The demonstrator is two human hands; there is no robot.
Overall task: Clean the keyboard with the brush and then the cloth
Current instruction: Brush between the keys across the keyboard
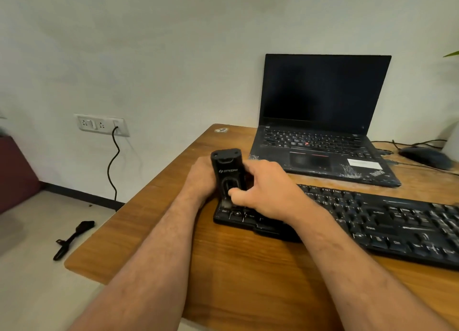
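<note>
Brush (227, 172) upright between both hands (263, 189); keyboard (372, 219) beneath

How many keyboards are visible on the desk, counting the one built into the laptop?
2. One is the separate black keyboard at the front of the desk, its left end under the hands. The other is in the open laptop behind it, near the wall. None seems hidden.

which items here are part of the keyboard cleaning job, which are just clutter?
In the job:
- keyboard
- black cleaning tool, gripped by left hand and right hand over the keyboard's left end

Lying about:
- laptop, open, screen dark
- mouse
- black object on the floor
- wall socket with cable

No cloth in view.
</note>
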